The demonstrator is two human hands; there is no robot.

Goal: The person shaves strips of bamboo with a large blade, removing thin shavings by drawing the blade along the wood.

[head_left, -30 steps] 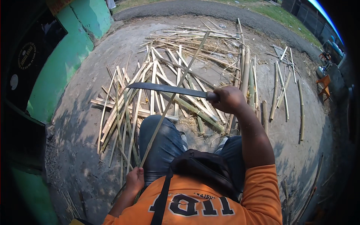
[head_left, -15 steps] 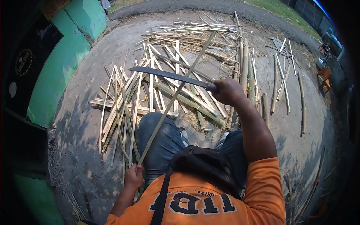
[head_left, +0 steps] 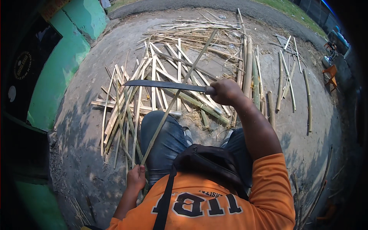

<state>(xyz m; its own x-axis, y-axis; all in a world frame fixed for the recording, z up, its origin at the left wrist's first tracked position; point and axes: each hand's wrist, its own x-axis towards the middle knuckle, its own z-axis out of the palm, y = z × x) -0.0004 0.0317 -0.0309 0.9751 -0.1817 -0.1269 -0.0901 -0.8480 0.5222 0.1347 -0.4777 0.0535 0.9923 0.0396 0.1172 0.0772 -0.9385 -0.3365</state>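
My right hand point(head_left: 226, 92) is closed round the handle of a machete point(head_left: 165, 85), whose long dark blade points left. The blade lies across a long bamboo strip point(head_left: 160, 126) and seems to touch it. My left hand point(head_left: 136, 177) grips the near end of that strip beside my left thigh. From there the strip slants up and away to the right, passing over my left knee. Beyond my knees spreads a loose pile of split bamboo strips point(head_left: 154, 82), with a thicker green bamboo piece point(head_left: 191, 101) among them.
More thin strips point(head_left: 191, 26) lie farther off. Long bamboo poles point(head_left: 248, 69) stretch away ahead, and several short poles point(head_left: 308, 101) lie to the right. A green wall point(head_left: 57, 76) stands at the left, an orange chair point(head_left: 330, 76) at the far right. A black bag point(head_left: 209, 163) rests on my lap.
The machete has moved left and slightly toward me, its tip now lower. My right hand has shifted the same way. My left hand keeps its hold on the bamboo strip, nearly still.
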